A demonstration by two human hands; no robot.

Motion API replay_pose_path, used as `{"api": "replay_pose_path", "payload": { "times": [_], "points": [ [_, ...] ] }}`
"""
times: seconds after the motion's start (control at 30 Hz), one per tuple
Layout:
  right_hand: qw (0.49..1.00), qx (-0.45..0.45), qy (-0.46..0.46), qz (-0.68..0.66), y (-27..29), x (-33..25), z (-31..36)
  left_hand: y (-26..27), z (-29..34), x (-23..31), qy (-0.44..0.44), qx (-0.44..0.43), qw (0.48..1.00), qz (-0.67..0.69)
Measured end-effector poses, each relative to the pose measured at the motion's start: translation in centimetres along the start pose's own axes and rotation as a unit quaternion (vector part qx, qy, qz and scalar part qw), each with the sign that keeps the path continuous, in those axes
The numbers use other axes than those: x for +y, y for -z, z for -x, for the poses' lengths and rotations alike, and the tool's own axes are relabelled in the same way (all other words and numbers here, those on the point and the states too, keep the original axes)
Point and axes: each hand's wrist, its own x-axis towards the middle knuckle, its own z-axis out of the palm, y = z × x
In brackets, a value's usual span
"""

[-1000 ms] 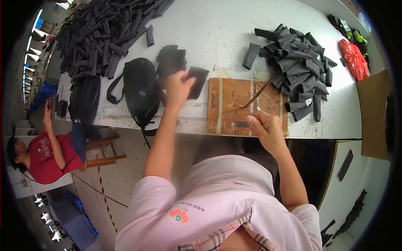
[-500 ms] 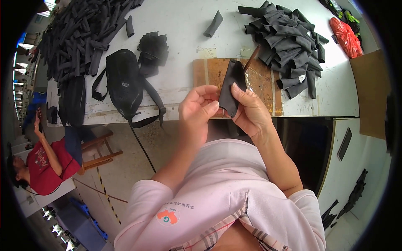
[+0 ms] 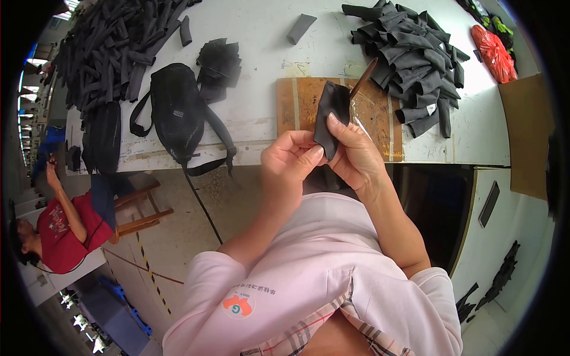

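Observation:
Over the near edge of the table I hold a black fabric piece [image 3: 333, 110], folded or tube-shaped, tilted slightly. My right hand [image 3: 358, 151] grips it, thumb pressed on its face and fingers behind. My left hand [image 3: 294, 163] is closed, thumb and forefinger pinching the piece's lower left edge. A brown tapered stick [image 3: 364, 77] sticks out beyond the fabric's upper right side. Its lower end is hidden, and I cannot tell whether my right hand holds it. Beneath the fabric lies a worn brown board [image 3: 297, 107] on the white table [image 3: 255, 118].
Heaps of black fabric tubes lie at far left [image 3: 119, 47] and far right [image 3: 409, 53]; one loose tube [image 3: 301, 28] lies between. A black strapped bag [image 3: 177, 113] is left of the board. A red plastic bag [image 3: 494, 53] and cardboard [image 3: 525, 136] stand right. A person in red [image 3: 74, 225] sits at left.
My left hand has moved right and closed in on the fabric's lower edge. The brown stick has shifted slightly up and right. My right hand still grips the piece.

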Motion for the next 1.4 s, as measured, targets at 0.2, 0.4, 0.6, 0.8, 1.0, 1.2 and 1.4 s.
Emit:
{"api": "replay_pose_path", "payload": {
  "times": [0.2,0.4,0.6,0.8,1.0,1.2,1.4],
  "points": [
    [1.0,0.025,0.008,-0.006,-0.1,0.3,0.0,-0.1,0.1,0.3,-0.033,0.013,0.997,-0.062],
    [0.999,0.031,0.016,-0.008,-0.1,0.5,-0.1,0.0,0.1,0.3,-0.027,0.02,0.997,-0.07],
    [0.999,0.031,0.005,-0.01,0.0,0.6,-0.3,0.3,0.1,0.2,-0.01,0.023,0.998,-0.061],
    [0.999,0.037,-0.003,-0.016,0.0,0.8,-0.4,0.6,0.0,0.3,0.016,0.022,0.999,-0.038],
    [0.999,0.029,-0.017,-0.015,0.0,0.9,-0.3,0.5,0.2,0.3,0.0,0.022,0.999,-0.048],
    [1.0,-0.005,-0.025,-0.011,0.3,0.9,-0.4,1.0,0.0,0.3,0.027,0.001,0.999,-0.036],
    [0.57,0.175,0.322,0.735,0.1,0.3,1.0,1.1,-0.2,1.0,0.001,0.0,0.988,-0.151]
  ]
}}
